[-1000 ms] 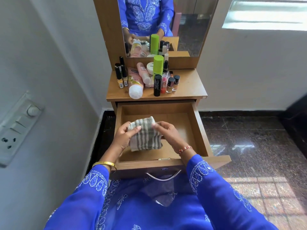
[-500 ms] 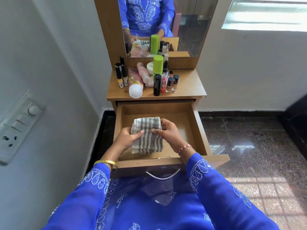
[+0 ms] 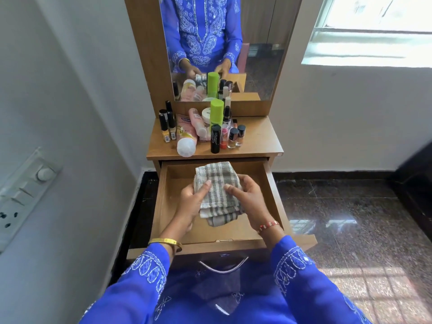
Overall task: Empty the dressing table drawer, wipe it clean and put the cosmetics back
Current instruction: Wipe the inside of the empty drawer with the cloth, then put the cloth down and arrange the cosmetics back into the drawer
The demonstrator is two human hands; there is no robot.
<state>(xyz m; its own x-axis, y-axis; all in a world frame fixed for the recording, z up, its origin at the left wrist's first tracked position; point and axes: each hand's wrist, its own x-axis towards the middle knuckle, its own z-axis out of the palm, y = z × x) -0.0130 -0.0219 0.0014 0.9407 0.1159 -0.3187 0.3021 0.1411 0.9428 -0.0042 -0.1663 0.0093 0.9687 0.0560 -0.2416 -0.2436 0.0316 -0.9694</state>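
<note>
1. The left hand (image 3: 191, 202) and right hand (image 3: 247, 197) both gripped the folded cloth (image 3: 216, 183), held above the drawer (image 3: 163, 206).
2. The drawer looked emptied; the cosmetics (image 3: 205, 129) stood on the surface beyond the hands.
3. Wiping seemed due: press the cloth down below the hands.

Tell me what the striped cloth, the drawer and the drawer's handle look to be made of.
Striped cloth: woven cotton or similar, matte, grey and white bands; its soft folds and stitched hem suggest textile. Drawer: wood-look board, probably laminate, smooth tan with faint grain and crisp edges. Handle: apparently polished metal, a thin silvery bow with bright glints, though chromed plastic is possible.
</note>
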